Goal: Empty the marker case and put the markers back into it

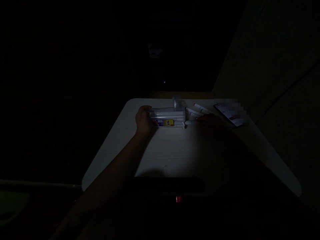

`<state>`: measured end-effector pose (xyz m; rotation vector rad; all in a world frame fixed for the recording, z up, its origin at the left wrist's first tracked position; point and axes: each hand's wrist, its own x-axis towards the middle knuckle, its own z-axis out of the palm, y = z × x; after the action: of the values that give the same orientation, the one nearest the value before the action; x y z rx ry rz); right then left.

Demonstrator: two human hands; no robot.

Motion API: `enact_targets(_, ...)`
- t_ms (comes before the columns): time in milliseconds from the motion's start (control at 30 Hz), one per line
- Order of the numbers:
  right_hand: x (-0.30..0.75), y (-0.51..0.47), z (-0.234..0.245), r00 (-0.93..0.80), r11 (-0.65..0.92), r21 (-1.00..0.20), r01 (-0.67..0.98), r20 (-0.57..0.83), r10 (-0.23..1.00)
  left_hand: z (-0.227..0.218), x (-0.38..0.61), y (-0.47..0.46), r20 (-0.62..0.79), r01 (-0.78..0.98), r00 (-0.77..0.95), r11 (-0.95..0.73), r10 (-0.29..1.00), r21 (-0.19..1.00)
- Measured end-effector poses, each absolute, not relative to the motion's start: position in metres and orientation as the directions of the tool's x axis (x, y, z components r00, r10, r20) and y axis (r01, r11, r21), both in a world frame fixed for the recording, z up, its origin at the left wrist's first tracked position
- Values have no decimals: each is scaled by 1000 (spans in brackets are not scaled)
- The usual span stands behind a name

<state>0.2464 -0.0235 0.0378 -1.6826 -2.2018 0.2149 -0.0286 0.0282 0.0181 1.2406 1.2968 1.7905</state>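
Clear plastic marker case [167, 116] sits on the white table [162, 150], your left hand [143, 121] curled against its left end. Your right hand [210, 120] lies in shadow near its right end, its grip impossible to tell. Loose red-capped markers [197, 110] just beside could roll if knocked, since the darkness hides them.

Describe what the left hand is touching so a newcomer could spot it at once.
On the pale table, near its far edge, the left hand holds one end of a clear plastic case of white markers. Unlike the loose markers beside it, it bears a yellow and red label.
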Motion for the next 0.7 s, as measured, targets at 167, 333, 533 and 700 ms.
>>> enact_targets(167,234,-21,44,-373,397,-117,910,180,910,21,-26,25,344,81,-383,-340,858,937)
enact_targets(333,246,-25,52,-258,260,-11,966,90,962,18,-28,25,367,113,-382,-351,848,930)
enact_targets(533,290,-24,56,-135,133,-18,991,-87,987,13,-32,29,402,131,-403,-383,822,914)
enact_targets(700,304,-24,50,-47,49,13,999,-77,996,10,-36,32,406,124,-426,-392,809,911)
